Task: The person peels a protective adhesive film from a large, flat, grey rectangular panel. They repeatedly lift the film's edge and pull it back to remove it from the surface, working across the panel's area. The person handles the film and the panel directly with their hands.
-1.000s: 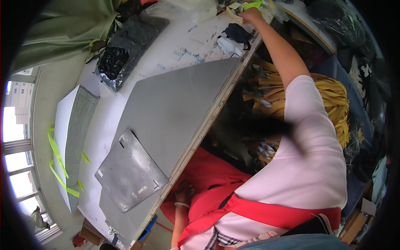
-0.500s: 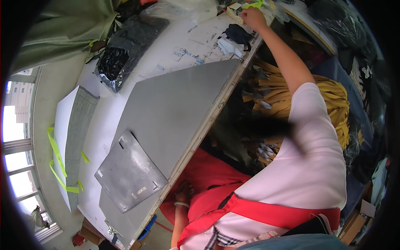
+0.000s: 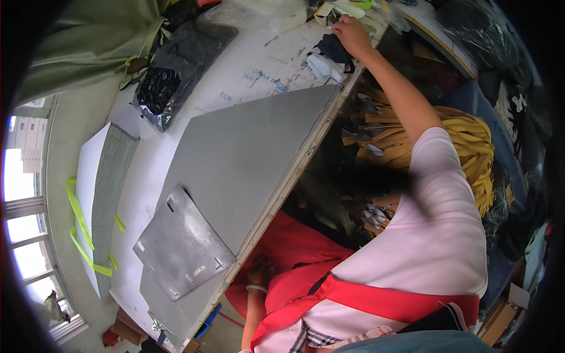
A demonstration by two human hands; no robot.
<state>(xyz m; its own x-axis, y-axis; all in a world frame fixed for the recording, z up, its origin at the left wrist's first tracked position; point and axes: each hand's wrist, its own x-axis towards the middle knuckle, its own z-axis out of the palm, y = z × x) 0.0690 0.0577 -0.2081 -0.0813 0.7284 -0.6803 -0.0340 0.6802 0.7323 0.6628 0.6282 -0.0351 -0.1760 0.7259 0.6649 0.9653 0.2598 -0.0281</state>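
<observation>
My right hand (image 3: 352, 36) is stretched out to the far right corner of the table, its fingers closed together. What is between them is too small to make out. Just beyond it stands a small open box (image 3: 325, 10), and a dark cloth piece (image 3: 336, 49) lies beside it next to a white cloth piece (image 3: 325, 67). My left hand (image 3: 260, 272) hangs low against the red apron (image 3: 294, 244), in shadow below the table edge; its fingers are hard to read. A grey template plate (image 3: 183, 244) with small slots lies on a large grey sheet (image 3: 241, 144).
A stack of grey and white sheets (image 3: 109, 194) with yellow-green strips (image 3: 81, 212) is at the left. A black plastic bag (image 3: 162, 88) lies at the back. Below the table's wooden edge (image 3: 294, 170) hang bundled mustard strips (image 3: 453, 132).
My right hand has drawn back a little from the small box toward the dark cloth. My left hand stays where it was.
</observation>
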